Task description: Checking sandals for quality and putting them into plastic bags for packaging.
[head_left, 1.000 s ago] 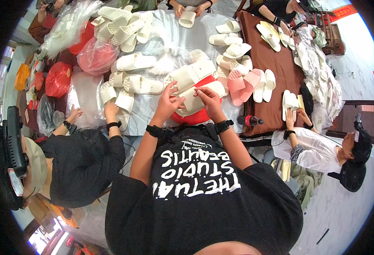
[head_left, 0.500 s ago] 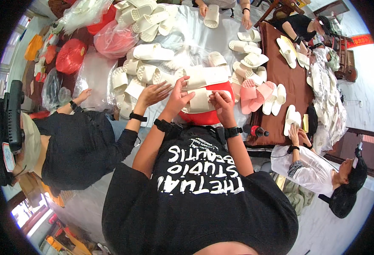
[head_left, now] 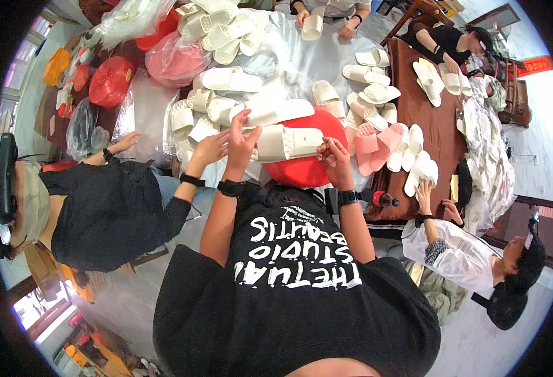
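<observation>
My left hand (head_left: 242, 135) grips the left end of a white foam slipper (head_left: 287, 143), fingers raised over it. My right hand (head_left: 334, 157) is closed at the slipper's right end. The slipper lies crosswise between both hands, above a round red bag (head_left: 308, 169). A second white slipper (head_left: 278, 112) lies just beyond it, touching my left fingers. Both wrists wear black bands.
Several white slippers (head_left: 226, 81) are heaped on the plastic-covered table (head_left: 327, 60); pink slippers (head_left: 374, 141) lie to the right. A co-worker's hand (head_left: 208, 149) reaches in close on my left. Another person (head_left: 459, 251) sits by the brown table (head_left: 430, 119). A bottle (head_left: 383, 200) lies near my right wrist.
My hands have moved apart along the slipper, the left one rising. The co-worker's hand on the left has come closer to mine.
</observation>
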Demonstrator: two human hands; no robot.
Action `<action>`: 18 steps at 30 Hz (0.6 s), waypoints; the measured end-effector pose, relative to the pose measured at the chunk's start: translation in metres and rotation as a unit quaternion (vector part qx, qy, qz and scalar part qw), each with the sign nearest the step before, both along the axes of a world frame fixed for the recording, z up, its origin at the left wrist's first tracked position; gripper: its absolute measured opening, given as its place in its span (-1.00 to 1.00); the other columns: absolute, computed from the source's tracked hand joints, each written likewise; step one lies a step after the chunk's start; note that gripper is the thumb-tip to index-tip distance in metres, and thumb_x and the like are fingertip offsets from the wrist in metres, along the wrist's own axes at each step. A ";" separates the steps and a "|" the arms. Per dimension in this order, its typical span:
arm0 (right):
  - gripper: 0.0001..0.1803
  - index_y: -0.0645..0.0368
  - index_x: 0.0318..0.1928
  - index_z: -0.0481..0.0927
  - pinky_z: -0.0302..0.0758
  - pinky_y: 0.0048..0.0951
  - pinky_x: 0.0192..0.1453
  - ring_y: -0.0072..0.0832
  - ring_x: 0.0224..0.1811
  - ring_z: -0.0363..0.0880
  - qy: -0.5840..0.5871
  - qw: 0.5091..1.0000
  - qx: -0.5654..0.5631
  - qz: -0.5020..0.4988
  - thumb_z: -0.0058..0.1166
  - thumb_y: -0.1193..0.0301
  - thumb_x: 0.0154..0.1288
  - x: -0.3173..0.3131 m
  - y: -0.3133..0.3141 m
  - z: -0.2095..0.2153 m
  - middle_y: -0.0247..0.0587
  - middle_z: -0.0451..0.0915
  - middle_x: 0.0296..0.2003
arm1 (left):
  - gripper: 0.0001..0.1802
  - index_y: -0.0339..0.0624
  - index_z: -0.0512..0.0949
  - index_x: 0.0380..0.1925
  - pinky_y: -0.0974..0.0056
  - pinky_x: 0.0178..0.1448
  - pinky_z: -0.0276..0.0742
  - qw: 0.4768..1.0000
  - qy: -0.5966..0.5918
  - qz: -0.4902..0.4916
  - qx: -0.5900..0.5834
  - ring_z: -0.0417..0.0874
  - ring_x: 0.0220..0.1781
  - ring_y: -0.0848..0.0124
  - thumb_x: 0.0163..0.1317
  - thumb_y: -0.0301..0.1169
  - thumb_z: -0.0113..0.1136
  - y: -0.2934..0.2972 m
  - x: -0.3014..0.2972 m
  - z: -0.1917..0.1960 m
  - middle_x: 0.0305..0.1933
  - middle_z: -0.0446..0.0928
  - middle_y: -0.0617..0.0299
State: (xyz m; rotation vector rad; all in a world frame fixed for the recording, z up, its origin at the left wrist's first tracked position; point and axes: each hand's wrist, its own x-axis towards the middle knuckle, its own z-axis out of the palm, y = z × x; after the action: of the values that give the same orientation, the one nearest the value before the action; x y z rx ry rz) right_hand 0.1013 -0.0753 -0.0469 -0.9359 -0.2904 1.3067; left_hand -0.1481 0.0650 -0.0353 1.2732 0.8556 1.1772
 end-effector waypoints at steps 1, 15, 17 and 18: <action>-0.73 0.26 0.06 0.57 0.52 -0.45 -0.14 -0.47 -0.19 0.63 0.000 1.000 0.002 -0.006 -0.01 0.33 0.56 0.003 -0.001 -0.001 -0.29 0.62 -0.31 | -0.42 -0.23 0.31 0.30 0.31 -0.01 0.66 1.000 0.000 -0.006 0.002 0.61 0.04 0.33 0.29 -0.57 0.24 0.001 -0.003 0.004 0.30 0.35 0.11; -0.73 0.17 0.12 0.54 0.53 -0.43 0.03 -0.47 -0.07 0.63 0.003 0.999 0.017 0.041 -0.06 0.32 0.59 0.010 -0.002 -0.010 -0.31 0.62 -0.19 | -0.49 -0.14 0.29 0.32 0.21 0.06 0.60 0.974 -0.125 0.095 -0.161 0.56 0.16 0.31 0.40 -0.49 0.15 0.034 -0.067 -0.011 0.28 0.33 0.11; -0.73 0.17 0.13 0.54 0.53 -0.42 0.04 -0.46 -0.06 0.63 0.005 0.999 0.021 0.042 -0.07 0.32 0.59 0.010 -0.003 -0.011 -0.31 0.62 -0.18 | -0.48 -0.14 0.27 0.33 0.17 0.10 0.62 0.975 -0.114 0.094 -0.164 0.56 0.19 0.25 0.40 -0.49 0.15 0.034 -0.073 -0.035 0.27 0.30 0.08; -0.73 0.17 0.13 0.54 0.54 -0.42 0.05 -0.45 -0.04 0.63 0.006 0.999 0.024 0.043 -0.07 0.32 0.60 0.011 -0.005 -0.011 -0.31 0.62 -0.18 | -0.49 -0.15 0.27 0.32 0.16 0.09 0.63 0.969 -0.123 0.096 -0.189 0.56 0.19 0.24 0.41 -0.49 0.15 0.035 -0.076 -0.049 0.26 0.31 0.08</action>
State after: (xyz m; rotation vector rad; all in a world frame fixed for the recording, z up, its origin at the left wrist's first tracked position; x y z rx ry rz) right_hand 0.1118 -0.0799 -0.0578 -0.8826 -0.3557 1.3784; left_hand -0.2236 0.1005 -0.0846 0.7301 0.9766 1.2235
